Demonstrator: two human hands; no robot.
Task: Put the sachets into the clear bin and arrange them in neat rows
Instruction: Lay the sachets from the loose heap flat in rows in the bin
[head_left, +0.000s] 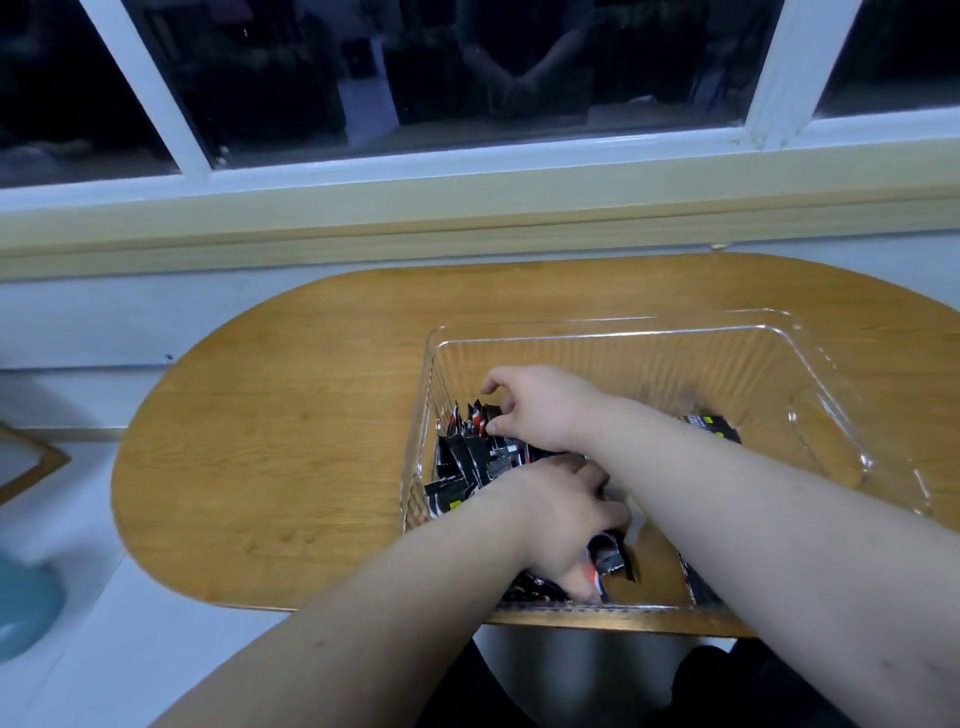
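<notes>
A clear bin (810, 364) stands on the wooden table, and both my hands are inside it. Several black sachets (467, 460) with red and white print stand crowded against the bin's left wall. My right hand (535, 408) reaches across to them, its fingers curled over their tops and its thumb against one. Nearer to me, my left hand (558, 519) grips a black sachet (609, 560) by the front wall. A single sachet (714, 426) lies further right on the bin floor. One more sachet (696, 579) shows partly under my right forearm.
The oval wooden table (270, 447) is pushed against a wall under a window sill (467, 208). A blue round object (26, 603) sits low at the far left. My dark-clothed legs are below the table's front edge.
</notes>
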